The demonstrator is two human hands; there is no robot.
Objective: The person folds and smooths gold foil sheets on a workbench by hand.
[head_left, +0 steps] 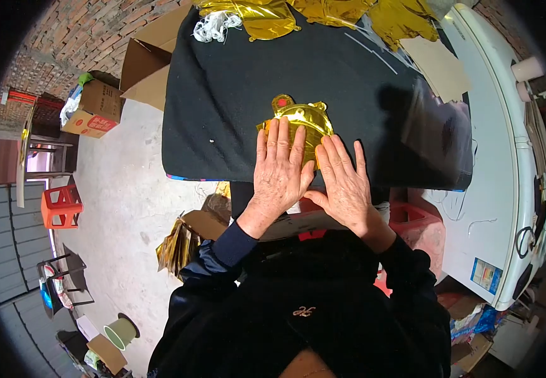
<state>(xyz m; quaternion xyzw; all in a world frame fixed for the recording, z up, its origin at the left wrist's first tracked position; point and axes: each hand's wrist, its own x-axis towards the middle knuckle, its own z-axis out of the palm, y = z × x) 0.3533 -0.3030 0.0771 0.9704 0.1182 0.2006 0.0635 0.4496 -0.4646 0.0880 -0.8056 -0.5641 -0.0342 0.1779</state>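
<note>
A shiny gold foil piece [314, 118], perhaps a flat foil balloon, lies on the black cloth-covered table in front of me. A small rounded tab with a red spot [282, 102] sticks out at its upper left. My left hand [279, 167] lies flat over the foil's left part, its fingers stretched out. On the lower right edge rests my right hand [343, 173], fingers straight and the little finger spread away. Both palms face down, with the thumbs close together. The foil's lower part is hidden under the hands.
More gold foil sheets [263, 17] and a bundle of white string [217, 26] lie at the table's far edge. Clear plastic film [433, 126] and a beige card [435, 66] are on the right, beside a white appliance [484, 157]. An open carton [150, 69] stands left.
</note>
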